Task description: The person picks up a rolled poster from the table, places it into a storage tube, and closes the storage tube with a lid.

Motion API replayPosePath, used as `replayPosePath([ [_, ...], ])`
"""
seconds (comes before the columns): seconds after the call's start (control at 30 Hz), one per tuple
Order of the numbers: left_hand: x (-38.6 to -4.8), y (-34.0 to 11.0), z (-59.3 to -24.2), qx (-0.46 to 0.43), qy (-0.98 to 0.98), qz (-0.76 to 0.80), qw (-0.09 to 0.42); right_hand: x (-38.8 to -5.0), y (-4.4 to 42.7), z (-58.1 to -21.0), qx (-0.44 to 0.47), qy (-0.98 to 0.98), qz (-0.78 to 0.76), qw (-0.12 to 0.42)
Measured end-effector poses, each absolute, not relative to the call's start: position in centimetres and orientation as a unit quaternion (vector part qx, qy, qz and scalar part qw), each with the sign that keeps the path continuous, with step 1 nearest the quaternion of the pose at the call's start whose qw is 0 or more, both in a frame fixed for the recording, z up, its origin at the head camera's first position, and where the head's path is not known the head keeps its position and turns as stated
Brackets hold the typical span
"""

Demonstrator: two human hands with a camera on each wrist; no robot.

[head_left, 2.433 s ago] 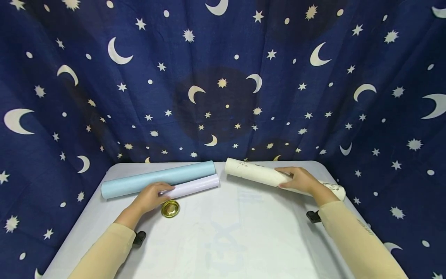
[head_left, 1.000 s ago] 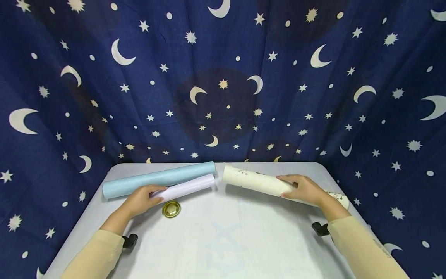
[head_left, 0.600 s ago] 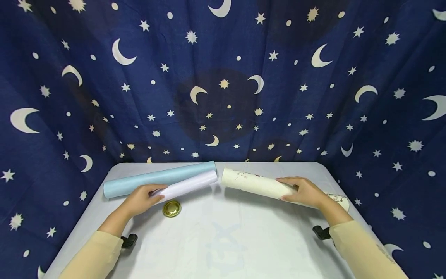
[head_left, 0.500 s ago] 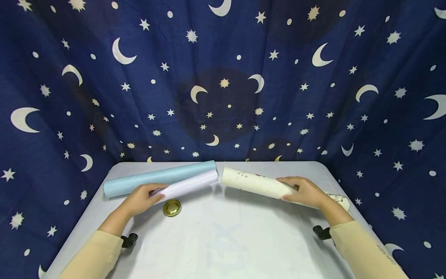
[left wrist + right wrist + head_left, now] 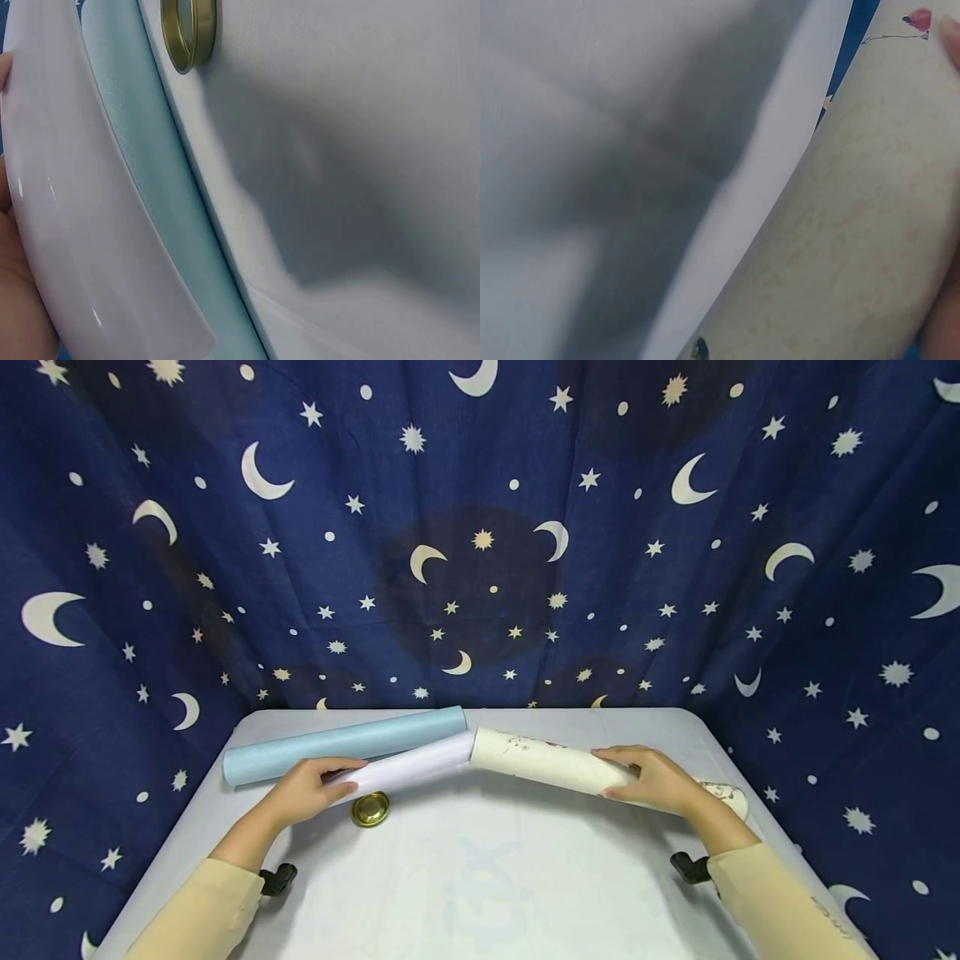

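Note:
My left hand [image 5: 303, 791] grips a glossy pale lilac roll [image 5: 420, 763] near its left end, raised a little over the table. In the left wrist view the lilac roll [image 5: 82, 195] slants in front of a light blue roll [image 5: 165, 180]. My right hand [image 5: 658, 779] holds a cream roll [image 5: 547, 760] with a floral print around its middle. The inner ends of these two rolls meet near the table's centre, seemingly touching. In the right wrist view the cream roll [image 5: 817, 247] fills the right side, with part of the hand at the edge.
The light blue roll [image 5: 345, 744] lies on the white table [image 5: 480, 877] behind the lilac one. A round gold dish [image 5: 370, 809] sits just in front of the lilac roll. A dark blue curtain [image 5: 480, 560] with moons and stars hangs around the table's back and sides.
The lilac roll was lifted from the table. It has shifted right and the cream roll left, and the gap between their inner ends has closed. The blue roll and gold dish stayed put.

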State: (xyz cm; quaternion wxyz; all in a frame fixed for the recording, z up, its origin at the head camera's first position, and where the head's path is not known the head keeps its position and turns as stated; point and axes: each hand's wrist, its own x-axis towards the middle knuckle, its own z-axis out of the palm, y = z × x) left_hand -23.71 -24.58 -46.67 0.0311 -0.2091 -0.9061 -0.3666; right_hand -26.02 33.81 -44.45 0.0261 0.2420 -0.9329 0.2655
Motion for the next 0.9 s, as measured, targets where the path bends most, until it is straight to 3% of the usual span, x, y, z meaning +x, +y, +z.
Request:
replayPosePath([
  [0.43,-23.5,-24.0,-46.2,-0.216,-0.907,-0.361,0.007,-25.7,33.3,-44.5,0.263,-0.93,0.256,0.026],
  [0.9,-23.4,-23.4,-45.8,-0.228,-0.908,-0.352,0.013,-25.3,32.6,-44.6,0.271,-0.927,0.258,0.019],
])
